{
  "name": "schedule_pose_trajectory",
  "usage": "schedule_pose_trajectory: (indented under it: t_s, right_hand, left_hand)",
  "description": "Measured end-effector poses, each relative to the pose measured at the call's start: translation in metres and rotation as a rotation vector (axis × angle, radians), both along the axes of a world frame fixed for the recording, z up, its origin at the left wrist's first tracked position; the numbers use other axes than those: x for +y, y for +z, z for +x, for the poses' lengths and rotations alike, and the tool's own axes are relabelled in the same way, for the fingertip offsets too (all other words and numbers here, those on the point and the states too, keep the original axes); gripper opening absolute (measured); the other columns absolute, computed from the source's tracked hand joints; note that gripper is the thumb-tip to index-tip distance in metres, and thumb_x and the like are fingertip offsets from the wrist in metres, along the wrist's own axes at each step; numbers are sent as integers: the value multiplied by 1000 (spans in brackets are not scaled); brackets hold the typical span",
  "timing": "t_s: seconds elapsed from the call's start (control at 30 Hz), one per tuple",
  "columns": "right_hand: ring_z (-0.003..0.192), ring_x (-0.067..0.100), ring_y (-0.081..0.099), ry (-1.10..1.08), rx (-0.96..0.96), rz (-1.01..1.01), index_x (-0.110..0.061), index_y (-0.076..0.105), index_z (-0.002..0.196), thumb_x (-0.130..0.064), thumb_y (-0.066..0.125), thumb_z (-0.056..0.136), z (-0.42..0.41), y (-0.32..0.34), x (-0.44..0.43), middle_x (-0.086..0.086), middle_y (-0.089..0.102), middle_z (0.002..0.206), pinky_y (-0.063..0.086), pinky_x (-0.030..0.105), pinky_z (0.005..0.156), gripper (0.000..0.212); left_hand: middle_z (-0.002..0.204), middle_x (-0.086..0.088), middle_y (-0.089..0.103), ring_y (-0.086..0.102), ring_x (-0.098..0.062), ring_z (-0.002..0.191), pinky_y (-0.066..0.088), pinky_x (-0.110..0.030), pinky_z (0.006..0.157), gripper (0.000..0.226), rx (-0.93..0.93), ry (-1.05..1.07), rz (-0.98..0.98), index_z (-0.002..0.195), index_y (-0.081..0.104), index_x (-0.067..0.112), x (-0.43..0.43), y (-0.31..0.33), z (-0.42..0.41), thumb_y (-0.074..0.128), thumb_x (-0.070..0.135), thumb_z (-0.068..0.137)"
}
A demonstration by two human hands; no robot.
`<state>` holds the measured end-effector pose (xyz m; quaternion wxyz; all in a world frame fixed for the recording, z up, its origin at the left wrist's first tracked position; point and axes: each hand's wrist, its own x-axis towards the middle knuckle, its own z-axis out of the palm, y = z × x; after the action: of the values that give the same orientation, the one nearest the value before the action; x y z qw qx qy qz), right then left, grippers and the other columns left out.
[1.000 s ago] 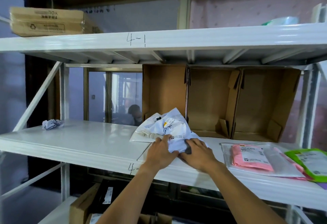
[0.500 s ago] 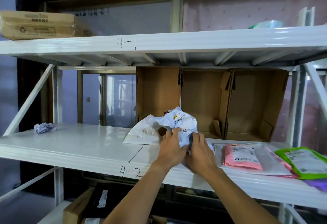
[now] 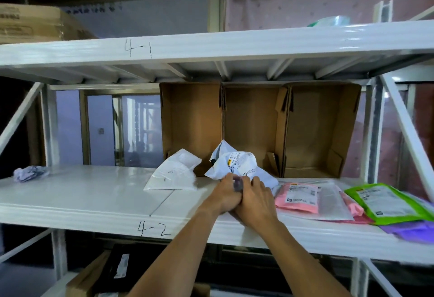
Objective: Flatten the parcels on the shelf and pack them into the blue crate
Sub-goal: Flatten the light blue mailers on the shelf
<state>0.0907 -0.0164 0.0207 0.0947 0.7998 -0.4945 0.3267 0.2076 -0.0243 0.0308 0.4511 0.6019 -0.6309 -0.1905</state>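
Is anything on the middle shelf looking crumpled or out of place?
Yes. The white parcel gripped by the left hand and right hand is badly crumpled and sticks up, unlike the flat pink parcel beside it. A small crumpled wad lies alone at the far left of the shelf.

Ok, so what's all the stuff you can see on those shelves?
crumpled parcel: one, white with a label, shelf 4-2, middle
flat parcel: one, white, just left of it
pink parcel: one, pink in clear wrap, right of the hands
green parcel: one, green, far right
purple parcel: one, purple, partly under the green one
wad: one, lilac, far left
open boxes: three, brown, at the back
carton: one, brown, top shelf, left
shelves: two marked, white
left hand: grips the crumpled parcel
right hand: grips it too
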Motion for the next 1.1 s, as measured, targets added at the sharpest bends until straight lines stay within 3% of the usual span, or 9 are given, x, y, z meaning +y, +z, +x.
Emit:
schedule_pose_trajectory:
  t_s: [0.07, 0.17, 0.3, 0.47, 0.57, 0.7, 0.8, 0.93, 1.1]
  right_hand:
    - [109, 26, 52, -61, 20, 8, -17, 53, 130, -50, 63, 83, 0, 1, 1, 8, 51, 119, 40, 37, 94, 58]
    - [104, 27, 51, -142, 0, 26, -16, 62, 114, -45, 61, 85, 0, 1, 2, 9, 50, 116, 39, 38, 93, 41]
    - [99, 26, 49, -150, -61, -115, -12, 63, 107, -31, 54, 92, 7, 3, 4, 8, 52, 110, 39, 38, 86, 26]
    - [87, 29, 54, 82, -46, -213, -7, 68, 94, -20, 63, 78, 28, 1, 11, 11, 56, 98, 46, 41, 77, 20]
    - [94, 36, 55, 248, 26, -174, -1, 67, 93, -21, 56, 86, 46, 0, 22, 18, 57, 101, 47, 44, 82, 24]
    - [105, 36, 54, 339, 106, -6, -2, 61, 112, -28, 54, 92, 74, 3, 22, 18, 54, 119, 44, 41, 86, 34]
    - [108, 34, 54, 353, 94, 96, -3, 58, 116, -32, 56, 91, 90, 4, 12, 16, 55, 120, 44, 42, 85, 38]
    - [112, 35, 53, 315, 83, 155, -1, 55, 119, -32, 55, 92, 107, 5, -2, 17, 56, 123, 42, 41, 84, 42]
    - [130, 36, 40, 209, 74, 295, -3, 40, 139, -37, 55, 93, 132, 10, -18, 18, 44, 140, 35, 47, 103, 59]
  left_hand:
    - [118, 0, 66, 60, -12, 108, 46, -21, 91, 26, -24, -56, 1, 122, 61, 16, 3, -1, 1, 57, 24, 98]
    - [119, 5, 69, 61, -9, 111, 48, -30, 102, 33, -109, -66, -10, 119, 69, 22, 7, -2, 4, 54, 32, 92]
    - [104, 7, 74, 66, -10, 100, 50, -30, 94, 19, -159, 26, -96, 100, 77, 19, 13, 7, 20, 59, 23, 96]
    - [78, 1, 71, 63, -22, 81, 44, -31, 73, 24, -225, 311, -210, 79, 74, 15, 21, 26, 63, 58, 24, 93]
    - [76, -9, 67, 57, -30, 74, 39, -32, 68, 28, -325, 526, -301, 72, 64, 10, 18, 27, 92, 54, 22, 95]
    - [102, -17, 66, 62, -37, 91, 51, -42, 78, 17, -387, 700, -323, 98, 66, 5, 16, 19, 134, 57, 19, 93]
    - [123, -18, 55, 55, -39, 113, 48, -51, 92, 29, -355, 732, -228, 117, 60, 9, 18, 9, 155, 61, 22, 91]
    - [127, -19, 49, 52, -42, 115, 46, -52, 91, 39, -291, 765, -204, 126, 51, 10, 13, 3, 166, 61, 24, 91]
    - [131, -23, 46, 47, -46, 119, 44, -55, 96, 49, -238, 789, -144, 132, 46, 5, 5, -2, 173, 63, 21, 89]
